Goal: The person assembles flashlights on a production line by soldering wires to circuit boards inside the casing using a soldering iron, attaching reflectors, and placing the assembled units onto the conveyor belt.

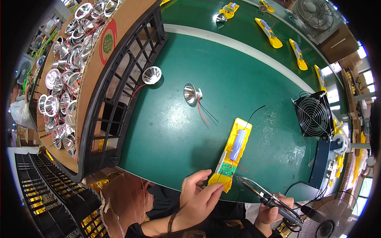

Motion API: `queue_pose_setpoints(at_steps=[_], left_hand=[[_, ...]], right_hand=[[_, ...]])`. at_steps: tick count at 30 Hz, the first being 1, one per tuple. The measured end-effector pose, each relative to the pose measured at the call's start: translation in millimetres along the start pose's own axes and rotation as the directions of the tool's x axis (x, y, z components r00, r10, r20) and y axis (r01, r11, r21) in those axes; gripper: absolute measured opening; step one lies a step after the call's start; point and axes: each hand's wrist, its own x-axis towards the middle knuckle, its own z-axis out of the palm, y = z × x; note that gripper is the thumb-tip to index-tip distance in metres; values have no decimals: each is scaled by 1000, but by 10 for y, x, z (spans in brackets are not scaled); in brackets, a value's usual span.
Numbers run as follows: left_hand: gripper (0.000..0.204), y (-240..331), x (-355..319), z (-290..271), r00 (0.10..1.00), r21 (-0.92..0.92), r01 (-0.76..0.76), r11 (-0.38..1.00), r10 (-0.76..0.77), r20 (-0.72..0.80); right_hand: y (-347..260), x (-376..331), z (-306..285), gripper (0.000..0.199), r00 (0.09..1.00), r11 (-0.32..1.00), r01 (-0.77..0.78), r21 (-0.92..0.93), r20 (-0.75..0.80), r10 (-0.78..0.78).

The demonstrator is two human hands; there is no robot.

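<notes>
Soldering is seemingly being readied: yellow housing being steadied by left hand, soldering iron gripped by right hand; precise circuit board contact is being required.

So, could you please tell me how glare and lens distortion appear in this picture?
Head view: pale glare on the green table, highlights in the loose reflector cups; the white strip bows, corners go black; the yellow casing looks fairly sharp.

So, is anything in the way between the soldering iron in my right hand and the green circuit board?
Nothing solid shows: the soldering iron in your right hand points at the circuit board, its tip close to the right edge. Only thin wires lie nearby; your left hand is low by the yellow casing.
</notes>
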Motion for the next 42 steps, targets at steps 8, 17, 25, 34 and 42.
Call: queue_pose_setpoints(at_steps=[8,17,25,34,42], left_hand=[[17,-20,8,82,991,-83,-6,996,-5,-133],[18,-55,-7,104,990,-75,-22,997,11,-141],[18,-51,-13,95,991,-61,-20,998,12,-131],[18,-54,-6,96,992,-43,-21,999,15,-128],[18,-60,-21,108,990,-42,-44,998,38,-133]], right_hand=[[41,76,116,45,994,993,100,-57,48,-97],[141,107,68,38,984,995,70,67,161,-80],[118,112,101,39,983,996,30,87,177,-45],[54,114,158,41,991,999,1,45,133,-7],[27,130,163,42,991,1000,23,9,130,-24]])
